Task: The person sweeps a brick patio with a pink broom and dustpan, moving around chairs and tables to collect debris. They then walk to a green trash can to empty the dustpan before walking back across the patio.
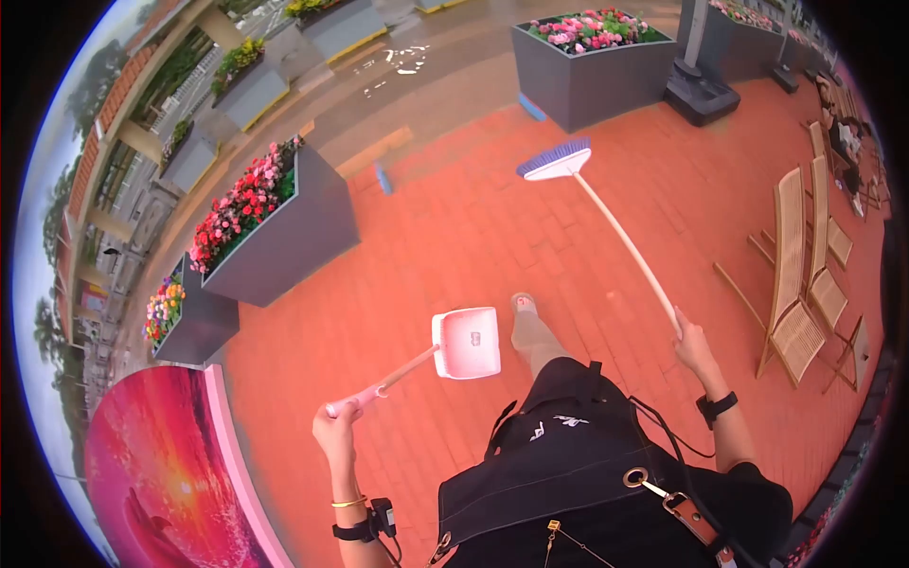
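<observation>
My left hand (336, 431) is wrapped round the pink handle of a long-handled dustpan (471, 343). The pan is pale pink and white, held out before my body with a small dark mark in its middle. In my right hand (694, 343) is the pale stick of a broom (620, 232), fingers closed near its upper end. The broom's white head with purple bristles (559, 158) is stretched far forward, over the red brick paving (445, 227).
Grey planters (294, 237) with pink and red flowers stand at left, another planter (606, 80) ahead right. Beside it is a dark post base (701, 95). Wooden folding chairs (791, 275) line the right side. A sunset-pictured panel (175, 464) is at lower left.
</observation>
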Action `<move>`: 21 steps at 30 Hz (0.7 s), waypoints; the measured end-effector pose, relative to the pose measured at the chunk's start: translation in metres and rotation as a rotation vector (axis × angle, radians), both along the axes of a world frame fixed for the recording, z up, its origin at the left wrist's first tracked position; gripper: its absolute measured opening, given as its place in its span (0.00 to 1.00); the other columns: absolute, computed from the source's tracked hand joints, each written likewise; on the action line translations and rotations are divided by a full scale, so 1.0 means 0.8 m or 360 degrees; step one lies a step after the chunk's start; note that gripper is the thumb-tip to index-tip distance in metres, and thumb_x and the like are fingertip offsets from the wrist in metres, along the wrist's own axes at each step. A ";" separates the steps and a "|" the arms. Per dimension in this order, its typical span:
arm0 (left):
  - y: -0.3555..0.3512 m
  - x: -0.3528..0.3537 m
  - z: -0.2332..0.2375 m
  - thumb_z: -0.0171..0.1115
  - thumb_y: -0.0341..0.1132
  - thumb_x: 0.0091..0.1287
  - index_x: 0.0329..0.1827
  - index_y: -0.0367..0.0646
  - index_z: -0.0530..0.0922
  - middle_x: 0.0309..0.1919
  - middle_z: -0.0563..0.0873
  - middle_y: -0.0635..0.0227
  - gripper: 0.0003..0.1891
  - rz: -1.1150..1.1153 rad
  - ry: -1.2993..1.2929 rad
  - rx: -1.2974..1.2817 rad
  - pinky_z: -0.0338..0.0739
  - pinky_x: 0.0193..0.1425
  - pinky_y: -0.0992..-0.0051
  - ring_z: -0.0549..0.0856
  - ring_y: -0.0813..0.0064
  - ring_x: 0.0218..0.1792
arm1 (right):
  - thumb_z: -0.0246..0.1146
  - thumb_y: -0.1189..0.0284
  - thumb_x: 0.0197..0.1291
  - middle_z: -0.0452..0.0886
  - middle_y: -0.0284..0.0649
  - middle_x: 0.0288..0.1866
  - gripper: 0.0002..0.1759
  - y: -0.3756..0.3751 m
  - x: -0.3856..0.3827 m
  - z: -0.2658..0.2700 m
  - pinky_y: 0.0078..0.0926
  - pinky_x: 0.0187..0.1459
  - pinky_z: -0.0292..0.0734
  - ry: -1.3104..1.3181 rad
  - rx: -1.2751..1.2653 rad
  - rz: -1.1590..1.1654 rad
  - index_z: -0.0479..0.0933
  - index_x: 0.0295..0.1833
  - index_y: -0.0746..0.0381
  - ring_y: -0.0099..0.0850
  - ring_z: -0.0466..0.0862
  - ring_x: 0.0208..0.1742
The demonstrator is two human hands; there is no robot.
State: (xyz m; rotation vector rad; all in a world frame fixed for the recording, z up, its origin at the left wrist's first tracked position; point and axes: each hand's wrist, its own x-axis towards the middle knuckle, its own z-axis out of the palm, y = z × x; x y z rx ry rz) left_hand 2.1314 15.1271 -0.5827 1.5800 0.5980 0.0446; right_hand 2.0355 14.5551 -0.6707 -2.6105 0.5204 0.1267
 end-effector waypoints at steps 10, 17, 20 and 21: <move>0.012 0.383 -0.028 0.67 0.38 0.44 0.24 0.35 0.74 0.16 0.77 0.59 0.15 -0.0626 0.0547 0.1416 0.73 0.27 0.74 0.80 0.68 0.22 | 0.51 0.81 0.50 0.63 0.32 0.16 0.08 0.109 0.454 -0.006 0.13 0.07 0.58 0.1035 0.2057 -0.0692 0.62 0.37 0.67 0.18 0.62 0.09; 0.061 0.638 -0.090 0.61 0.41 0.46 0.29 0.35 0.78 0.20 0.80 0.55 0.16 -0.1396 0.0594 0.2013 0.75 0.33 0.66 0.81 0.57 0.27 | 0.42 0.79 0.59 0.59 0.33 0.22 0.22 0.127 0.708 -0.016 0.06 0.08 0.64 0.1900 0.4137 -0.1740 0.50 0.59 0.74 0.13 0.61 0.12; 0.072 0.741 -0.146 0.59 0.50 0.46 0.28 0.33 0.79 0.28 0.81 0.50 0.23 -0.1705 0.1080 0.2184 0.74 0.41 0.64 0.80 0.55 0.36 | 0.43 0.80 0.58 0.60 0.32 0.22 0.19 0.140 0.799 -0.039 0.05 0.08 0.63 0.1918 0.4033 -0.1263 0.54 0.56 0.74 0.12 0.60 0.12; 0.065 0.772 -0.146 0.59 0.50 0.46 0.28 0.33 0.79 0.28 0.81 0.50 0.23 -0.1736 0.1058 0.2180 0.74 0.41 0.64 0.80 0.55 0.36 | 0.44 0.80 0.58 0.60 0.32 0.21 0.18 0.144 0.832 -0.031 0.05 0.08 0.62 0.1858 0.3940 -0.1217 0.56 0.54 0.73 0.11 0.60 0.12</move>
